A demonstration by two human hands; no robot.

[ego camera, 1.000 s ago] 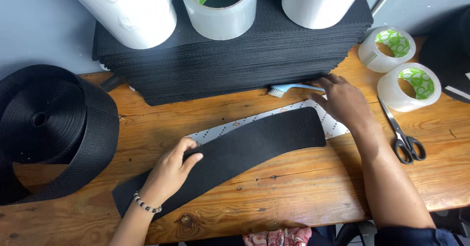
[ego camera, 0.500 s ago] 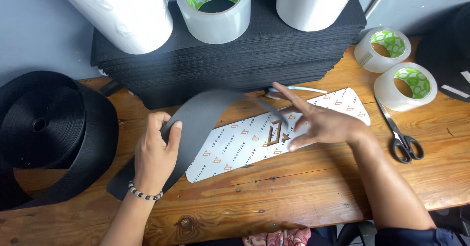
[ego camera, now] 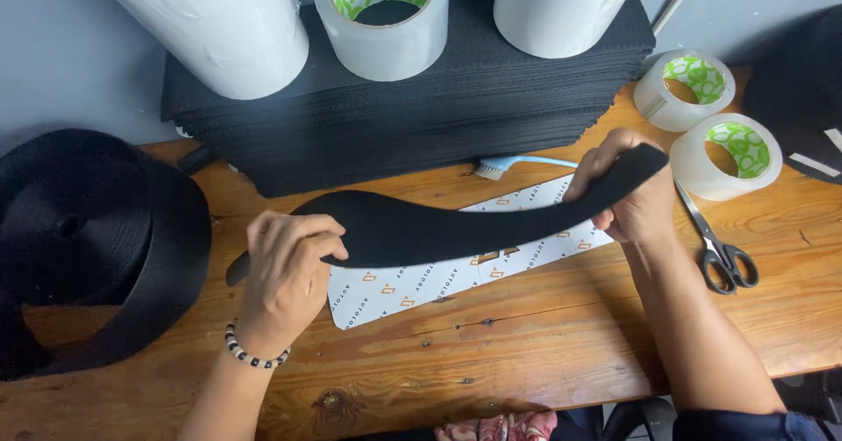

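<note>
Wooden tabletop (ego camera: 544, 353): tall stack of black fabric sheets (ego camera: 421, 117) at back edge, big black webbing roll (ego camera: 79, 239) at left edge. Long curved black fabric strip (ego camera: 456, 222) held above centre, over white printed paper template (ego camera: 421, 279). Left hand (ego camera: 285, 270) & right hand (ego camera: 627, 191) each clamped on a strip end. Black-handled scissors (ego camera: 719, 248) nr right edge.

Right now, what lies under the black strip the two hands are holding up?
Under the black strip lies a white patterned sheet on the wooden table. Its upper middle is covered by the strip, so that part cannot be seen.
</note>
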